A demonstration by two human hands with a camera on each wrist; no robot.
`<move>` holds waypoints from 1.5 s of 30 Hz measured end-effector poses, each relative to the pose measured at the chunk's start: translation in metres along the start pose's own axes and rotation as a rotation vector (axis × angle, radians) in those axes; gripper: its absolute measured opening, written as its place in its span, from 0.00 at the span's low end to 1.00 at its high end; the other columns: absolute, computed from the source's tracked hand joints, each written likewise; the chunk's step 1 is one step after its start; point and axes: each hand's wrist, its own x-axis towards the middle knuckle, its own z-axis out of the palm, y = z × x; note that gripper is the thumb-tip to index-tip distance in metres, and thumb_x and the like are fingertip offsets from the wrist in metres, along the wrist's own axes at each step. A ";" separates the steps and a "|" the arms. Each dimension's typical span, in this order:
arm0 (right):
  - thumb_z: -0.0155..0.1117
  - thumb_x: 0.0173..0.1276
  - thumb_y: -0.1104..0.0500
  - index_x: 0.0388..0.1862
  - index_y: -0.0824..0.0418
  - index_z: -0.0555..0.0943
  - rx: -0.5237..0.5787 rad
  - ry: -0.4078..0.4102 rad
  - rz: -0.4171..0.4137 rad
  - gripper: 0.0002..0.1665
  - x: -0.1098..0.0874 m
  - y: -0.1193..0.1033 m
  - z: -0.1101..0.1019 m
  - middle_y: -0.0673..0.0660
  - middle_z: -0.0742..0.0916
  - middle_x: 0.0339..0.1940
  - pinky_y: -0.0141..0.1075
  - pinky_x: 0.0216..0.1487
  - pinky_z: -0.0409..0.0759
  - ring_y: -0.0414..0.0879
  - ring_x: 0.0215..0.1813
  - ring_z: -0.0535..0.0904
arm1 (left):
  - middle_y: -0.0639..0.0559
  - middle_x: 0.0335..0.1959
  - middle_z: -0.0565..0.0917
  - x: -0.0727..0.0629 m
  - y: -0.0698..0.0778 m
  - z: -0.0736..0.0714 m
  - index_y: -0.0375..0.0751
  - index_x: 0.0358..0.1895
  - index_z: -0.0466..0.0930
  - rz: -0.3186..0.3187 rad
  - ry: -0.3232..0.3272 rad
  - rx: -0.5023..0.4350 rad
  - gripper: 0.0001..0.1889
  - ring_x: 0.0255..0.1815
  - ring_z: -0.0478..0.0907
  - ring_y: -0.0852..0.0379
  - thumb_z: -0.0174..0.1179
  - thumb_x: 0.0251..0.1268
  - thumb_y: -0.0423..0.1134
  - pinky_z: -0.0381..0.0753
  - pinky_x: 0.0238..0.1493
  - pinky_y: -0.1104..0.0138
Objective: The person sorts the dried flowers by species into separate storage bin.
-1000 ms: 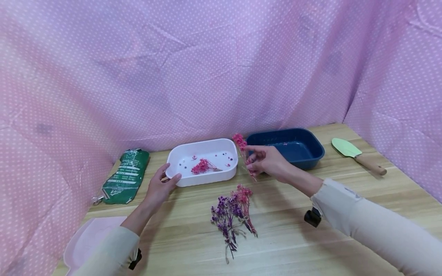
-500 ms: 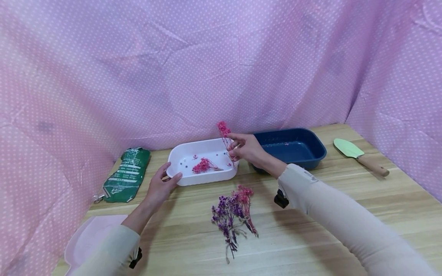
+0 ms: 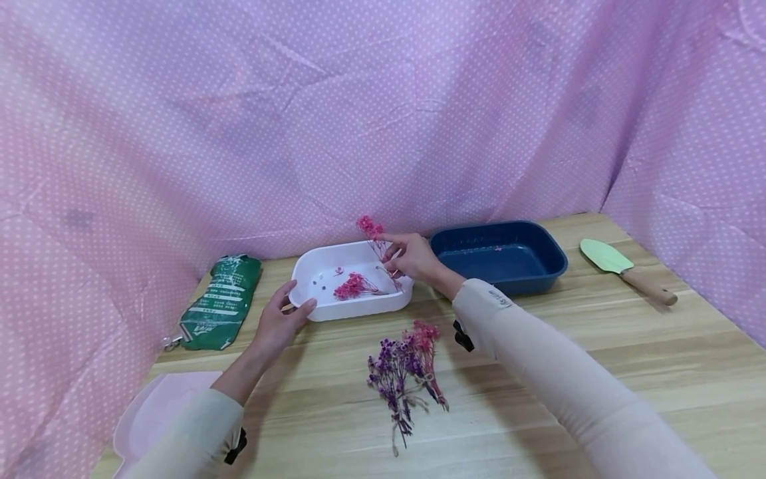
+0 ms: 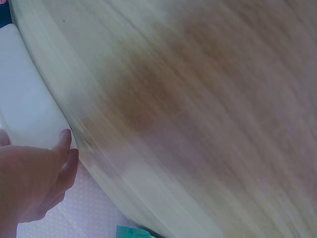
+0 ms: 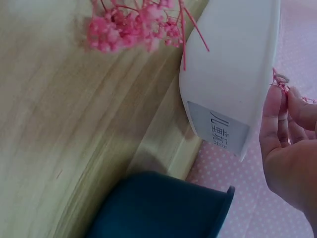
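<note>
My right hand (image 3: pixel 413 258) pinches a small bunch of dried pink flowers (image 3: pixel 370 227) by its stems, held tilted over the right part of the white tray (image 3: pixel 359 309). In the right wrist view the thumb and fingertips meet on the thin stems (image 5: pixel 280 82) just past the tray's rim. My left hand (image 3: pixel 281 319) grips the tray's left end, thumb at the near side and fingers at the far side of the corner. Inside the tray lie another pink bunch (image 3: pixel 353 286) and several loose flower heads.
Purple dried flowers (image 3: pixel 390 376) and a second pink bunch (image 3: pixel 426 339), tied with twine, lie in front of the tray. A dark blue tray (image 3: pixel 535 285) and a green trowel (image 3: pixel 604 255) are at right. A green bag (image 3: pixel 221 303) and pink board (image 3: pixel 161 406) are at left.
My right hand has moved left with the pink flowers, from in front of the blue tray to over the white tray. The left hand has stayed on the white tray.
</note>
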 end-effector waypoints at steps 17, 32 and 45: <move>0.63 0.59 0.76 0.68 0.53 0.73 -0.271 -0.050 -0.036 0.38 0.004 0.002 0.006 0.57 0.85 0.35 0.31 0.28 0.81 0.47 0.30 0.78 | 0.39 0.72 0.58 0.002 0.002 0.000 0.51 0.78 0.45 0.020 -0.009 0.004 0.42 0.66 0.63 0.43 0.58 0.67 0.53 0.71 0.63 0.55; 0.64 0.65 0.67 0.62 0.64 0.77 -0.190 0.016 -0.103 0.25 -0.014 -0.015 -0.005 0.62 0.87 0.36 0.39 0.34 0.86 0.58 0.35 0.85 | 0.38 0.71 0.58 0.000 0.003 -0.001 0.50 0.78 0.44 0.019 -0.003 0.007 0.41 0.65 0.64 0.43 0.58 0.68 0.52 0.72 0.62 0.58; 0.64 0.65 0.67 0.59 0.69 0.78 -0.135 -0.008 -0.131 0.22 -0.085 -0.012 -0.038 0.62 0.86 0.36 0.36 0.33 0.85 0.52 0.35 0.84 | 0.39 0.71 0.58 0.000 -0.001 -0.001 0.51 0.78 0.44 0.003 -0.009 0.011 0.47 0.65 0.64 0.43 0.59 0.61 0.61 0.72 0.63 0.57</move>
